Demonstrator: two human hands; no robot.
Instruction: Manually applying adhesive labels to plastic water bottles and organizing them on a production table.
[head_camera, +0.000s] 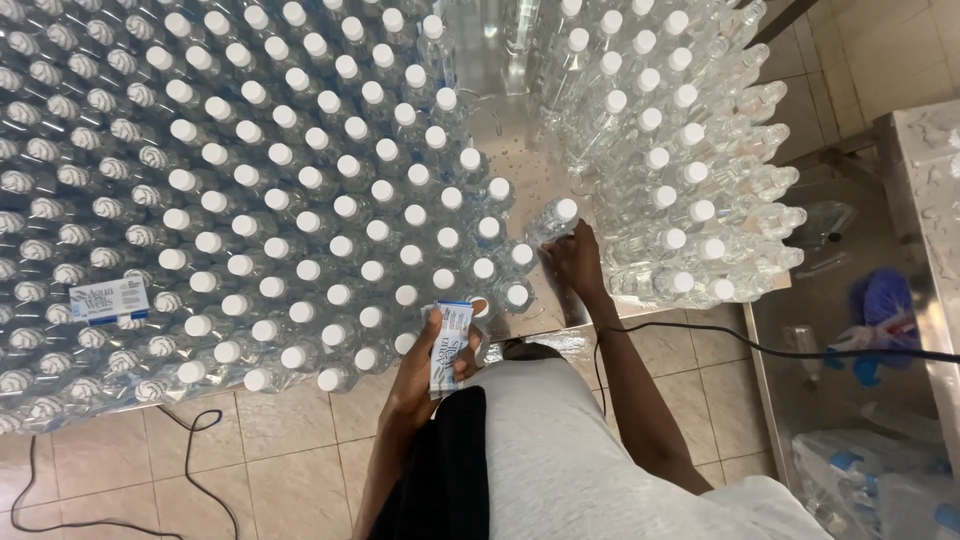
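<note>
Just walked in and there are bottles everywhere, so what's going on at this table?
A person stands at a metal table crowded with clear capped bottles. Their left hand holds a small stack of labels near the table's edge. Their right hand reaches across and touches one bottle lying tipped in the gap between the two masses of bottles. Further left, more bottles sit wrapped in plastic film, with a label lying on top.

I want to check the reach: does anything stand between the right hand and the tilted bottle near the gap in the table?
Nothing visible does. The right hand already touches the tilted bottle; the left hand holds labels.
</note>
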